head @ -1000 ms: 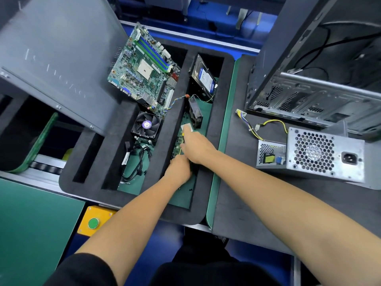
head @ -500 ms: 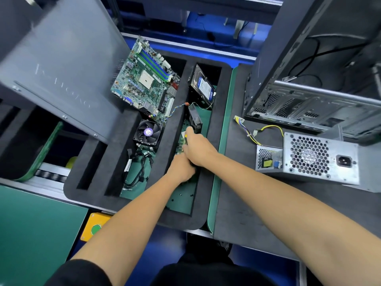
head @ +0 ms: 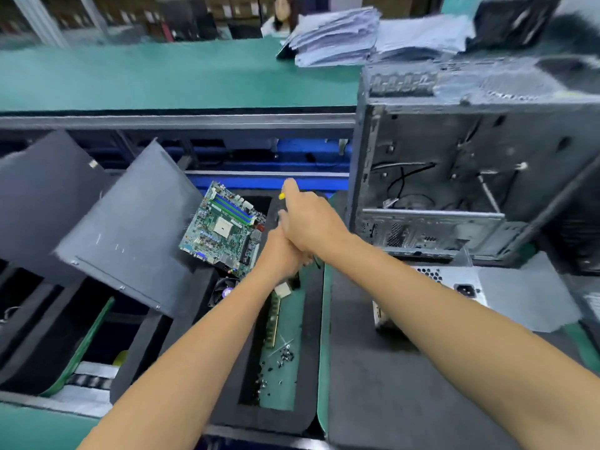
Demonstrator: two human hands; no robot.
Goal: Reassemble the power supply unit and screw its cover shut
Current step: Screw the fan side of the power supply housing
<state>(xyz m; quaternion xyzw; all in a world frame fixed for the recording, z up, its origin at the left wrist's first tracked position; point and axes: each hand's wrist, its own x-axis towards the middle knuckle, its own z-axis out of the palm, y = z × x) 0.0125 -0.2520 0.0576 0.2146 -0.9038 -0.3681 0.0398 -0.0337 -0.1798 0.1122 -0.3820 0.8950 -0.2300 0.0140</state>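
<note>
Right hand point(head: 310, 219) crossed over left hand point(head: 281, 251), both touching above the foam tray point(head: 227, 368). Right fingers curled round a yellow-tipped tool point(head: 281, 196), only its tip showing past the knuckles. Left hand's grip hidden under the right; impossible to tell whether closed or holding anything. Below the hands, in the tray's right slot: a memory stick point(head: 272, 323) lying lengthwise and a scatter of small screws point(head: 282, 355) on green matting. Motherboard point(head: 224, 227) tilted in the next compartment, fan point(head: 224, 292) just below it. Power supply unit point(head: 454, 284) on the dark mat to the right, partly covered by the right forearm, in front of the open computer case point(head: 454, 177). Much motion blur.
</note>
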